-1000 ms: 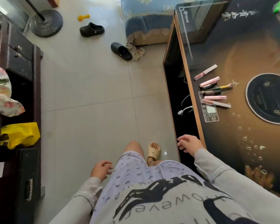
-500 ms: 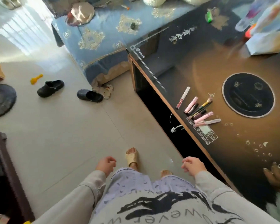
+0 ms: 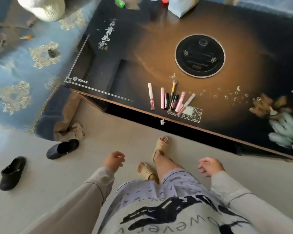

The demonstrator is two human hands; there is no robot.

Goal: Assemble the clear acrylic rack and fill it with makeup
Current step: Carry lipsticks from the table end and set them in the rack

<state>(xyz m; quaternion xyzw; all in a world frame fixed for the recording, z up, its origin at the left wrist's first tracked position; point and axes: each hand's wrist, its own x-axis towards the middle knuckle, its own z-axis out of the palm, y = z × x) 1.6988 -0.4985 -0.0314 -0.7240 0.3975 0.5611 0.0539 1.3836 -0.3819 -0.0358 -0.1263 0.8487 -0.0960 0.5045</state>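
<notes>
Left hand: fingers loosely curled, grasping nothing, above the pale tiled floor. Right hand: same condition, relaxed and empty, short of the dark glossy table with amber centre.

Makeup lies in a row at the table's near edge. The white-capped lip gloss tube lies slightly apart on the left. The pale pink tube, yellow-handled brush, plum tube and clear-capped pink gloss wand are packed close together, and the wand's tip overlaps the white printed control panel. A round black disc lies beyond the row.
</notes>
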